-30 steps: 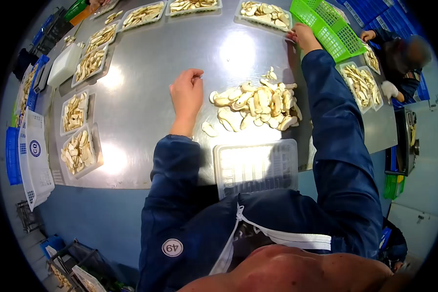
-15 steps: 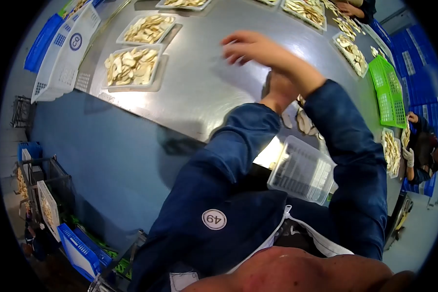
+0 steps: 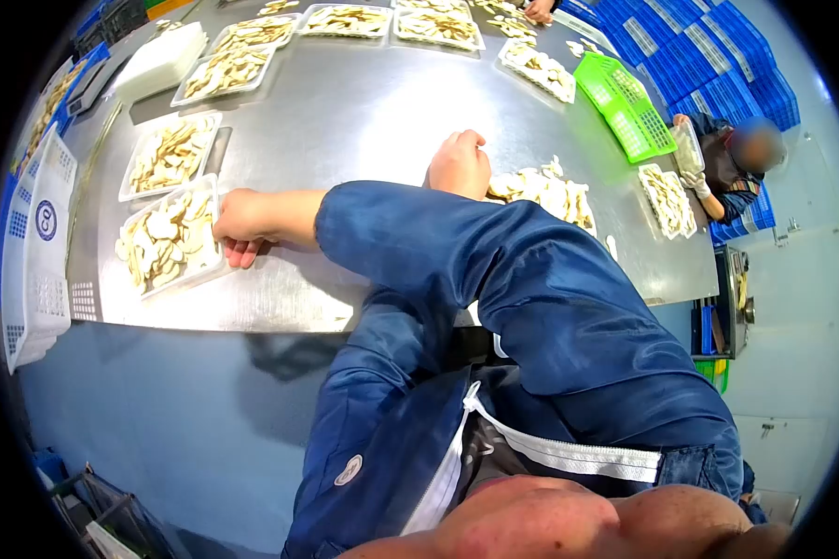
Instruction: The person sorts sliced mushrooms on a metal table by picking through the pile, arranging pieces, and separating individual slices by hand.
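Note:
My right arm crosses over my left. At the left, my right hand (image 3: 244, 225) has its fingers curled at the right rim of a clear plastic tray (image 3: 216, 191) heaped with pale slices (image 3: 163, 244) that look like mushroom. My left hand (image 3: 460, 166) is near the middle of the steel table, its fingers curled; whatever they may hold is hidden. Just right of it lies a pile of larger pale slices (image 3: 548, 191), partly covered by my sleeve. I cannot tell whether a tray is under that pile.
Several filled trays (image 3: 345, 20) line the far side of the steel table (image 3: 345, 112). A stack of white trays (image 3: 161, 61) stands far left, a white crate (image 3: 42, 252) at the left edge. A green basket (image 3: 625, 107) lies right, near a co-worker (image 3: 727, 158) and blue crates (image 3: 690, 56).
My view has turned and shifted. My right hand, earlier above the bare table with fingers apart, is now at the filled tray on the left. My left hand shows clear of my right forearm.

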A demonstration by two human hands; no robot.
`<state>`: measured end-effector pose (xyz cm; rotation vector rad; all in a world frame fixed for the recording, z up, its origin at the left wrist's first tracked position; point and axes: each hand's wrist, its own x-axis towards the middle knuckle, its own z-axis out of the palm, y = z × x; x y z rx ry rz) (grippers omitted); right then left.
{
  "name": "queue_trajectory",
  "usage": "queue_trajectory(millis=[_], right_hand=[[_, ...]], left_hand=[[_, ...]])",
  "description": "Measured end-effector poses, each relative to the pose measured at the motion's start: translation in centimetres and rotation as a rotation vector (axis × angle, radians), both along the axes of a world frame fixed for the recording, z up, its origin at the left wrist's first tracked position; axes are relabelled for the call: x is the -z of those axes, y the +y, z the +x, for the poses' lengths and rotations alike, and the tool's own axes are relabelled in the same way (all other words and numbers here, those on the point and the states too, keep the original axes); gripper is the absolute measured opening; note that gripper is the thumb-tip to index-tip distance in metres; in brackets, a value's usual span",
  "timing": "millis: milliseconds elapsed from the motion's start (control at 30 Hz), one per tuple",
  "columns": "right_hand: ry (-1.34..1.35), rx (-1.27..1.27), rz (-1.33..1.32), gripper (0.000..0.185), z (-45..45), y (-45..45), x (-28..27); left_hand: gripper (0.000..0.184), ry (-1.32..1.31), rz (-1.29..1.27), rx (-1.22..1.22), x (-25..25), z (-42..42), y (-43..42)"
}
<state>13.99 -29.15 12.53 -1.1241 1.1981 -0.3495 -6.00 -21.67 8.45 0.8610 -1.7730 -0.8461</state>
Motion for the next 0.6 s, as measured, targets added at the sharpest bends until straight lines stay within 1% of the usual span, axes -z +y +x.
queue_trajectory(millis=[67, 100, 133, 167, 200, 267, 300, 333, 367, 400, 433, 467, 500, 567, 600], right_hand=[[0.006, 0.021, 0.036, 0.023, -2.5, 0.6, -0.3], [0.010, 0.032, 0.045, 0.024, -3.9, 0.5, -0.6], [0.008, 0.006, 0.039, 0.026, -5.9, -0.1, 0.6], [-0.014, 0.030, 0.031, 0.026, -8.4, 0.4, -0.5], [0.013, 0.008, -0.005, 0.025, -11.7, 1.3, -1.9], [0.096, 0.005, -0.084, 0.019, -18.3, 0.9, -1.3], [0.076, 0.073, -0.059, 0.020, -21.5, 2.0, -2.4], [0.077, 0.141, -0.053, 0.019, -24.4, 3.1, -3.6], [0.179, 0.240, -0.078, 0.018, -27.1, 4.3, -4.5], [0.162, 0.310, -0.052, 0.018, -30.9, 4.3, -3.9], [0.180, 0.319, -0.108, 0.019, -34.2, 4.7, -3.9], [0.227, 0.336, -0.127, 0.020, -36.8, 5.7, -4.7], [0.226, 0.340, -0.131, 0.021, -40.1, 5.8, -4.3], [0.264, 0.400, -0.140, 0.021, -45.0, 6.6, -4.1], [0.291, 0.448, -0.146, 0.021, -46.7, 7.0, -3.8]], left_hand=[[0.015, -0.057, 0.003, 0.034, -0.1, 0.1, 0.0], [0.017, -0.120, 0.061, 0.086, -0.2, 0.1, 0.0], [0.019, -0.181, 0.118, 0.134, -0.8, 0.4, 0.1], [0.022, -0.242, 0.177, 0.184, -1.1, 0.7, 0.0], [0.024, -0.229, 0.034, 0.313, 0.7, 0.7, -0.6], [0.029, -0.167, -0.238, 0.592, 4.1, 0.7, -1.9], [0.029, -0.181, -0.137, 0.190, 3.5, -0.4, 1.5], [0.025, -1.071, -0.407, 0.325, -2.6, 0.2, 1.9], [0.020, -0.673, -0.114, 0.251, -0.7, -0.8, 1.6], [0.020, -0.465, -0.076, 0.238, -0.5, -0.8, 2.0], [0.019, -0.255, -0.036, 0.226, -0.4, -0.9, 2.2], [0.021, -0.243, -0.143, 0.236, 0.1, -1.3, 1.9], [0.024, -0.193, -0.187, 0.215, 0.5, -1.5, 1.7], [0.028, -0.076, -0.135, 0.185, 1.0, -1.6, 1.2], [0.029, -0.062, -0.031, 0.219, 1.9, -1.3, 0.3]])
